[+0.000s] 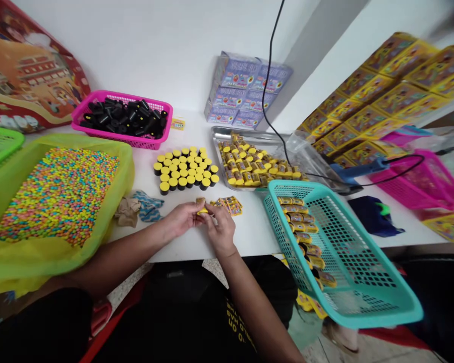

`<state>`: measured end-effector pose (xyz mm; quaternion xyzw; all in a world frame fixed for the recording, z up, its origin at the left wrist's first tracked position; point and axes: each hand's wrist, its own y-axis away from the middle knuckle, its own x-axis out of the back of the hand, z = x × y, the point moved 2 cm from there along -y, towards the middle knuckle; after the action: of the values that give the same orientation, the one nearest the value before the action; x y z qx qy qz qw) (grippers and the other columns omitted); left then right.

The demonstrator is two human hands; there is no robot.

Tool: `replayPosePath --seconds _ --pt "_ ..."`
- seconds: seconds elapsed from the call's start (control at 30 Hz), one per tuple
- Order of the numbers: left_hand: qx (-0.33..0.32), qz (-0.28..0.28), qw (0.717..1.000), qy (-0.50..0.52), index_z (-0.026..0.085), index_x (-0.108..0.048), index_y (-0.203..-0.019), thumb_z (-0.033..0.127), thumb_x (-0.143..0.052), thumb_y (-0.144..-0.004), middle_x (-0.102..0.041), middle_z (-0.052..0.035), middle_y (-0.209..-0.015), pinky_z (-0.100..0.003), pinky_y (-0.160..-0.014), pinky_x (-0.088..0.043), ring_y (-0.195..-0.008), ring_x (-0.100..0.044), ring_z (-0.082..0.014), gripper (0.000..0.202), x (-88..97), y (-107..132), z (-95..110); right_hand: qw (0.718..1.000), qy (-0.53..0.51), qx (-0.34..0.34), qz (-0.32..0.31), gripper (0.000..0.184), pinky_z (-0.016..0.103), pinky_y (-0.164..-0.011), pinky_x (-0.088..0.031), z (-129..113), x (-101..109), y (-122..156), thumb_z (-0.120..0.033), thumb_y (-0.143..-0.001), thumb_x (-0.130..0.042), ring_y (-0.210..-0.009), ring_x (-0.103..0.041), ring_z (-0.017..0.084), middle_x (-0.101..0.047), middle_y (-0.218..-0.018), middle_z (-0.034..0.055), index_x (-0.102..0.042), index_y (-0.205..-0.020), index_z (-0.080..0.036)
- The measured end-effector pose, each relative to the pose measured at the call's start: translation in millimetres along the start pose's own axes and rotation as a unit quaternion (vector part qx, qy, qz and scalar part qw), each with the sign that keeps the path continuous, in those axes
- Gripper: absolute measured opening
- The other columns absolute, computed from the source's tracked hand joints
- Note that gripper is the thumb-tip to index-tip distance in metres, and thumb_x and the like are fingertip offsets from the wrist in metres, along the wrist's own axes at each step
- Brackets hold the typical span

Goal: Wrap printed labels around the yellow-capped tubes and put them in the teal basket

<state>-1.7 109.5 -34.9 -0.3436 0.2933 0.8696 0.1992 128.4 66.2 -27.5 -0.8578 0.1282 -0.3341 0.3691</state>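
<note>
My left hand (181, 218) and my right hand (221, 228) meet near the front edge of the white table (249, 229). Together they pinch a small yellow-capped tube (202, 206), which looks partly wrapped in a yellow label. A short stack of printed yellow labels (230, 204) lies just right of my fingers. Behind my hands stands a cluster of black tubes with yellow caps (184, 169). A metal tray (219, 135) at the back holds several labelled tubes (254, 165).
A teal basket (363, 282) with labelled tubes overhangs the table's front right. A yellow-lined bin of coloured candy beads (58, 191) sits left, a pink basket of black tubes (124, 118) behind it. Crumpled gloves (139, 207), yellow boxes (382, 96), purple packs (245, 91) and a black cable (267, 85) surround.
</note>
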Motion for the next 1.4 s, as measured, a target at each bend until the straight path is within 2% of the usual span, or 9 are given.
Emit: replayPosePath --seconds 0.1,0.2,0.4,0.57,0.77,1.0,1.1,1.27,1.4 --pt "-0.023 0.01 1.0 -0.009 0.011 -0.065 -0.077 0.036 -0.078 -0.076 -0.062 -0.0024 -0.063 -0.022 -0.056 -0.041 -0.055 -0.056 -0.0103 0.028 -2.3 1 2 0.998 0.046 0.028 -0.018 0.023 0.037 -0.079 -0.056 0 1 -1 -0.024 -0.092 -0.059 -0.088 -0.064 0.021 -0.068 -0.095 0.0083 -0.069 -0.113 -0.023" --pt "-0.017 0.004 1.0 -0.011 0.01 -0.066 -0.082 0.044 -0.07 -0.082 -0.066 -0.0066 -0.068 -0.025 -0.058 -0.044 -0.058 -0.061 -0.0136 0.034 -4.0 2 4 0.998 0.042 0.036 0.012 0.022 0.036 -0.076 -0.056 1 3 -1 -0.021 -0.092 -0.058 -0.082 -0.064 0.019 -0.068 -0.09 0.007 -0.068 -0.112 -0.022" --pt "-0.045 0.006 0.999 0.011 0.012 -0.064 -0.072 0.022 -0.08 -0.073 -0.067 -0.0051 -0.068 -0.025 -0.061 -0.043 -0.06 -0.062 -0.0131 0.019 -1.7 1 7 1.0 0.026 0.0 0.006 0.024 0.036 -0.077 -0.056 2 4 -2 -0.024 -0.093 -0.057 -0.083 -0.065 0.019 -0.07 -0.093 0.007 -0.067 -0.115 -0.023" --pt "-0.024 -0.027 0.999 0.009 0.01 -0.07 -0.08 0.024 -0.079 -0.073 -0.066 -0.0051 -0.07 -0.024 -0.063 -0.041 -0.061 -0.058 -0.011 0.018 -2.7 1 2 1.0 -0.009 -0.012 0.013 0.023 0.035 -0.077 -0.056 -1 3 0 -0.023 -0.093 -0.058 -0.08 -0.067 0.018 -0.071 -0.087 0.0056 -0.069 -0.113 -0.023" --pt "0.007 -0.023 1.0 0.005 0.01 -0.068 -0.077 0.026 -0.077 -0.076 -0.066 -0.0067 -0.072 -0.024 -0.06 -0.04 -0.063 -0.06 -0.0124 0.018 1.3 -1 -1 0.999 -0.005 -0.036 0.023 0.018 0.035 -0.074 -0.058 3 2 3 -0.028 -0.092 -0.058 -0.077 -0.068 0.019 -0.072 -0.083 0.0045 -0.071 -0.103 -0.022" --pt "-0.021 0.005 1.0 0.022 0.013 -0.066 -0.08 0.02 -0.081 -0.072 -0.065 -0.0032 -0.073 -0.021 -0.057 -0.041 -0.059 -0.057 -0.0089 0.018 -3.1 3 2 0.999 0.02 -0.01 -0.033 0.03 0.036 -0.077 -0.057 -4 4 -2 -0.031 -0.09 -0.062 -0.088 -0.065 0.021 -0.069 -0.098 0.0095 -0.064 -0.118 -0.02" --pt "-0.036 0.005 0.999 0.012 0.014 -0.068 -0.085 0.021 -0.079 -0.073 -0.067 -0.0036 -0.078 -0.023 -0.059 -0.045 -0.062 -0.06 -0.0114 0.018 -7.8 6 4 0.998 0.029 -0.037 -0.034 0.029 0.035 -0.077 -0.056 -7 5 -4 -0.034 -0.089 -0.063 -0.084 -0.064 0.02 -0.069 -0.093 0.0076 -0.064 -0.115 -0.021" --pt "-0.036 0.038 0.999 -0.013 0.014 -0.065 -0.075 0.015 -0.077 -0.071 -0.068 -0.0022 -0.074 -0.025 -0.06 -0.049 -0.064 -0.064 -0.0138 0.013 -6.8 7 9 0.995 0.054 -0.067 -0.053 0.026 0.033 -0.079 -0.056 -10 3 -6 -0.034 -0.089 -0.058 -0.084 -0.065 0.018 -0.069 -0.093 0.0074 -0.063 -0.109 -0.019" --pt "-0.046 0.014 0.997 -0.067 0.013 -0.064 -0.072 0.02 -0.077 -0.071 -0.068 -0.0022 -0.071 -0.024 -0.058 -0.049 -0.06 -0.062 -0.0133 0.015 -5.3 5 11 0.988 0.114 -0.058 -0.082 0.025 0.034 -0.078 -0.055 -20 10 -8 -0.031 -0.084 -0.06 -0.086 -0.065 0.021 -0.069 -0.089 0.0089 -0.062 -0.104 -0.017"
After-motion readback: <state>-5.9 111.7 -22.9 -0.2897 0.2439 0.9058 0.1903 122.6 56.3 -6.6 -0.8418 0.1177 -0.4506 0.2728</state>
